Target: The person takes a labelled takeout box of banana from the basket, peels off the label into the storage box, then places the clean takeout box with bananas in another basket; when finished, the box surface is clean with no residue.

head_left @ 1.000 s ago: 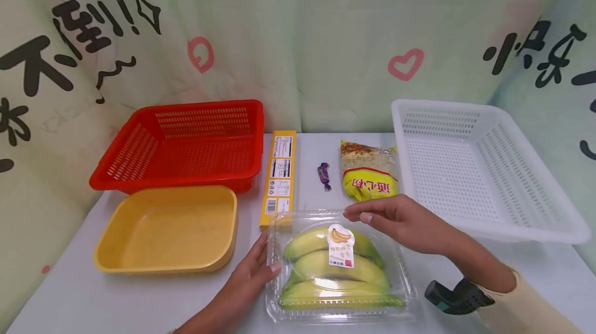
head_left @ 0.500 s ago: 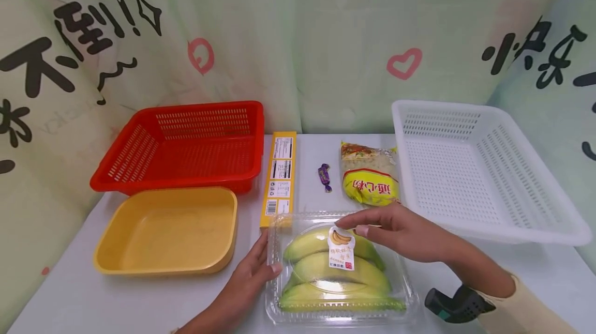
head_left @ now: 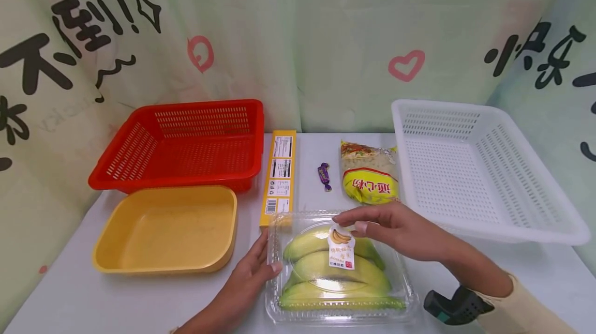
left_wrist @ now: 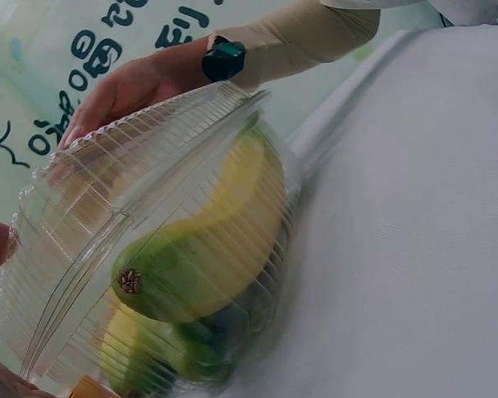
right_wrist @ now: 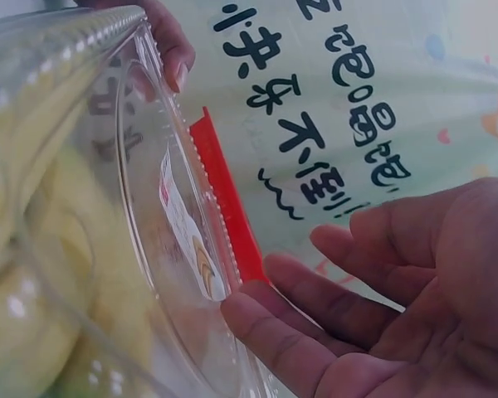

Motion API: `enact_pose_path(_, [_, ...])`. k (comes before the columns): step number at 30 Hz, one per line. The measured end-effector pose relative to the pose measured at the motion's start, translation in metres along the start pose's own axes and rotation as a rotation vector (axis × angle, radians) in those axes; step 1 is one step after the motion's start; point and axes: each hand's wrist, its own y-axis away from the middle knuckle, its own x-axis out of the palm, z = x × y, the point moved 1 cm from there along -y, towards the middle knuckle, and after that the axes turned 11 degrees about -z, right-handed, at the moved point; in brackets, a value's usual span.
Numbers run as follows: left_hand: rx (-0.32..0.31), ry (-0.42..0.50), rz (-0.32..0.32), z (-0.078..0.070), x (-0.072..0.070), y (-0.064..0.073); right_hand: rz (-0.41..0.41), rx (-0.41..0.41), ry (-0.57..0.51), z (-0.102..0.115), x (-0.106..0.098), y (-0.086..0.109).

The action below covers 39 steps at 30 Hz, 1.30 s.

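Observation:
A clear plastic box of bananas (head_left: pixel 332 292) with a white label (head_left: pixel 341 251) on its lid lies at the front of the table. My left hand (head_left: pixel 247 277) holds the box at its left side, thumb over the lid's edge and fingers along the wall. In the left wrist view, green-yellow bananas (left_wrist: pixel 203 240) show through the ribbed side. My right hand (head_left: pixel 391 230) is over the lid, its loosely bent fingertips right at the top of the label. The right wrist view shows those fingers (right_wrist: pixel 274 332) beside the label, holding nothing.
Behind the box lie a long yellow carton (head_left: pixel 279 179), a purple-wrapped candy (head_left: pixel 324 177) and a bag of pasta (head_left: pixel 370 173). A red basket (head_left: pixel 209 155) and a yellow tub (head_left: pixel 163 230) stand at left. At right is a white basket (head_left: pixel 465 179).
My right hand has shifted left and toward me, from the lid's far edge to the label. The left hand and the box have stayed in place.

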Motion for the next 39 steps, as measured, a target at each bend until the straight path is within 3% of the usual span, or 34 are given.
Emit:
enact_pose_path(4, [-0.007,0.004,0.007,0.0,0.0,0.0,-0.005,0.034,-0.083,0.002,0.002,-0.001])
enact_pose_path(11, [0.004,0.004,0.016,-0.001,-0.001,0.0,-0.057,0.168,-0.099,0.005,0.0,0.001])
enact_pose_path(23, [-0.016,0.003,-0.004,0.0,0.0,0.0,-0.095,0.289,-0.278,0.004,0.003,0.005])
enact_pose_path(30, [-0.024,0.006,-0.003,-0.001,0.0,-0.001,-0.098,0.311,-0.308,0.003,0.0,0.006])
enact_pose_path(39, [-0.024,0.019,0.009,0.0,0.0,-0.001,-0.04,0.288,-0.255,0.003,-0.009,0.01])
